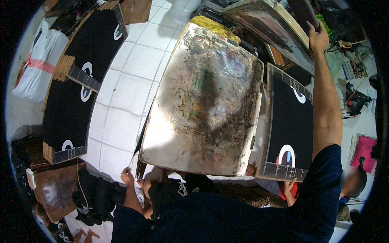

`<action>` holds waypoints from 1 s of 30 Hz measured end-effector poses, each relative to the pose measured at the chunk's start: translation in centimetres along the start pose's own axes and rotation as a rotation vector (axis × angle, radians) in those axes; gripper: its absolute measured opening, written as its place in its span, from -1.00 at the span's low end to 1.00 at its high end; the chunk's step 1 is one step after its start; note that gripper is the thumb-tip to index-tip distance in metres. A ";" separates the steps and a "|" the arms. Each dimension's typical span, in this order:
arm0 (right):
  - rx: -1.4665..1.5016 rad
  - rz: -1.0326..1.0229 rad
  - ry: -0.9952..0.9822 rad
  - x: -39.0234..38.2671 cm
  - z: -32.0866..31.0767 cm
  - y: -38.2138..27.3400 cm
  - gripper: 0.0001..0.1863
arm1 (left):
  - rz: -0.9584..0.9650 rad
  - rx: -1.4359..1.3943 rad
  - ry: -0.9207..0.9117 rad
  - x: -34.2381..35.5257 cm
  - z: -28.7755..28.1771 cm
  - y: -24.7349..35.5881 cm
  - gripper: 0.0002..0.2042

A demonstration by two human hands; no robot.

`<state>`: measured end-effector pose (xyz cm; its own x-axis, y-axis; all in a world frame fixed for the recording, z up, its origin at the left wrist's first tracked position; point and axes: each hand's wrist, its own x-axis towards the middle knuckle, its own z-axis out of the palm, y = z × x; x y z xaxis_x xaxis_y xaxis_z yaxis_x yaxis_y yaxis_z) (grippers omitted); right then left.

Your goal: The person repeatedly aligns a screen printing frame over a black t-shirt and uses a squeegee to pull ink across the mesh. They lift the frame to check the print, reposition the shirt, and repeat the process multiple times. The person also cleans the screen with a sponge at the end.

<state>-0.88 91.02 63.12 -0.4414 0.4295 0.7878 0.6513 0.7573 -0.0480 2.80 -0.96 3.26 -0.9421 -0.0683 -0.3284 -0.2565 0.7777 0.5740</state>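
Observation:
My right arm stretches far forward, and my right hand (319, 39) is closed around the lower end of a long dark bar (302, 12), whose far end leaves the view. Beside it a framed screen (273, 28) stands tilted up at the back right. Low on the left, my left hand (127, 175) has its fingers closed; a thin strip runs up from them toward the table corner, too fine to identify. Between my arms lies a worn, paint-stained tabletop (202, 101). Right of it is a board with black fabric (289, 117) printed with eye shapes.
A co-worker's hand (289, 188) touches the near edge of the right board. On the left stands a stack of boards with black printed fabric (77, 105). A yellow cloth (214, 28) lies at the table's far edge. White plastic bag (42, 60) and tiled floor (125, 93) lie leftward.

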 end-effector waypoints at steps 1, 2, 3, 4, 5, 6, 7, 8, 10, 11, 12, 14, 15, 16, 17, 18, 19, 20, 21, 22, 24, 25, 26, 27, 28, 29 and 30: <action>0.004 0.016 -0.021 -0.1 0.1 0.1 -0.54 | 0.057 0.008 0.038 0.7 -1.0 1.5 -0.75; -0.013 0.041 -0.040 -0.1 0.1 0.2 -0.53 | 0.195 -0.046 0.120 1.3 -2.0 3.6 -0.76; -0.002 0.016 -0.023 -0.2 0.1 0.2 -0.53 | 0.243 -0.055 0.165 1.9 -3.1 6.1 -0.76; -0.011 -0.001 -0.006 -0.1 0.1 0.2 -0.52 | 0.377 0.002 0.233 3.0 -4.1 9.2 -0.76; -0.017 -0.016 0.010 -0.1 0.2 0.3 -0.51 | 0.479 0.065 0.301 4.1 -5.2 12.8 -0.75; 0.032 0.024 -0.038 0.1 0.2 0.3 -0.48 | 0.522 -0.033 0.344 5.4 -5.9 16.8 -0.76; 0.029 -0.002 -0.010 0.1 0.3 0.3 -0.49 | 0.565 -0.129 0.401 6.9 -6.7 21.1 -0.76; 0.028 -0.029 0.020 0.3 0.4 0.3 -0.51 | 0.632 -0.191 0.390 8.4 -7.6 25.5 -0.80; -0.008 -0.052 0.045 0.5 0.7 0.4 -0.52 | 0.810 -0.322 0.403 9.8 -8.1 34.0 -0.86; -0.040 -0.049 0.042 0.5 0.8 0.4 -0.52 | 0.871 -0.351 0.455 9.9 -7.9 38.1 -0.82; -0.069 -0.059 0.030 0.6 1.1 0.4 -0.52 | 0.948 -0.354 0.508 9.7 -8.0 41.8 -0.79; -0.016 -0.067 0.043 0.7 1.4 0.4 -0.50 | 0.967 -0.300 0.591 8.2 -9.4 47.7 -0.74; 0.012 -0.069 0.046 0.6 1.5 0.4 -0.50 | 0.949 -0.256 0.629 6.9 -10.7 49.7 -0.73; 0.005 -0.011 -0.037 0.8 1.6 0.3 -0.49 | 0.943 -0.259 0.633 5.1 -12.2 51.0 -0.70; -0.017 -0.014 -0.015 0.7 1.7 0.1 -0.49 | 0.917 -0.270 0.633 3.5 -13.8 52.2 -0.66; -0.041 -0.015 0.007 0.8 1.6 -0.1 -0.48 | 0.954 -0.299 0.676 1.4 -15.0 53.0 -0.65; -0.066 -0.013 0.027 0.6 1.7 -0.3 -0.48 | 0.969 -0.295 0.701 -0.7 -16.2 53.4 -0.69; -0.050 -0.012 -0.050 0.6 1.5 -0.5 -0.46 | 1.010 -0.279 0.709 -2.9 -16.9 53.5 -0.73; -0.060 0.010 -0.046 0.5 1.4 -0.8 -0.45 | 1.044 -0.256 0.720 -5.0 -17.3 53.5 -0.77; -0.065 0.028 -0.041 0.5 1.3 -1.2 -0.44 | 1.096 -0.226 0.733 -7.3 -17.3 53.4 -0.83; -0.055 0.050 -0.085 0.5 1.0 -1.8 -0.42 | 1.303 -0.187 0.733 -11.6 -16.3 53.1 -0.93; -0.026 0.063 -0.094 0.5 1.0 -2.1 -0.42 | 1.480 -0.080 0.783 -13.8 -15.4 52.9 -0.84; -0.014 0.063 -0.084 0.4 1.1 -2.3 -0.43 | 1.587 -0.079 0.664 -16.6 -13.8 52.5 -0.75; -0.008 0.064 -0.058 0.5 1.1 -2.4 -0.43 | 1.600 -0.004 0.574 -19.6 -11.9 52.0 -0.68; 0.002 0.068 -0.077 0.5 1.2 -2.5 -0.44 | 1.583 0.015 0.358 -22.7 -9.8 51.4 -0.61; 0.005 0.070 -0.082 0.5 1.3 -2.5 -0.44 | 1.620 -0.081 0.200 -25.8 -7.6 50.7 -0.54; 0.005 0.072 -0.088 0.5 1.5 -2.5 -0.45 | 1.646 -0.112 -0.022 -28.3 -5.1 50.2 -0.53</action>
<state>-3.67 90.04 62.75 -0.4464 0.5241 0.7253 0.6802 0.7254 -0.1056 15.48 36.84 45.25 -0.1982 0.7422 0.6402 0.9384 -0.0448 0.3425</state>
